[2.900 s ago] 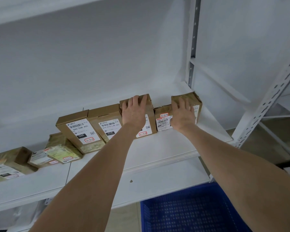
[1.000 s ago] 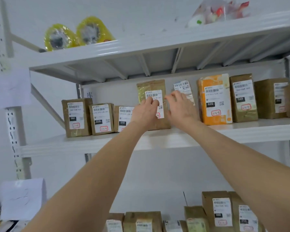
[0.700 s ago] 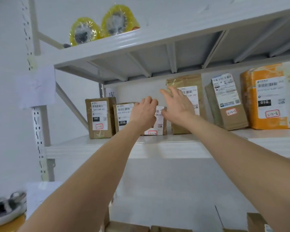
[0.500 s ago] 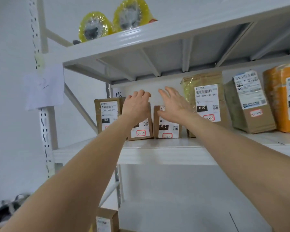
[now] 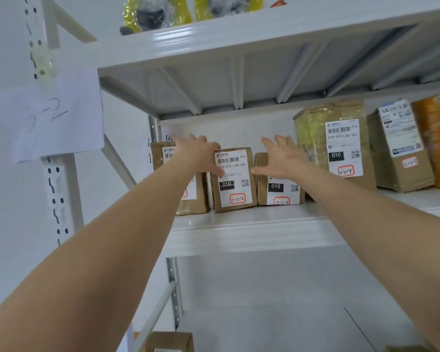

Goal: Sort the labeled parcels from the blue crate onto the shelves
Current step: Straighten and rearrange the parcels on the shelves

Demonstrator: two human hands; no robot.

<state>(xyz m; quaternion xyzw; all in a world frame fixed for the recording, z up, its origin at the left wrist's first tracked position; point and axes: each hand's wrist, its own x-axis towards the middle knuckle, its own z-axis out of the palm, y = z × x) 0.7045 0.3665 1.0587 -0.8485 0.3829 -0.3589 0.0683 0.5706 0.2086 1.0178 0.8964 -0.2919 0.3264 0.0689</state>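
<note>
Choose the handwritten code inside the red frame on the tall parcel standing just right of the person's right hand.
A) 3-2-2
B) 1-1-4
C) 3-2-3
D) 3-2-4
D: the red-framed tag at the bottom of the tall parcel's white label reads 3-2-4. The small box to its left carries 3-2-3.

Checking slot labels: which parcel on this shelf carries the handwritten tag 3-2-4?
The tall parcel with yellowish tape, just right of the right hand; the 3-2-2 parcel and 3-2-3 parcel are shorter.
</note>
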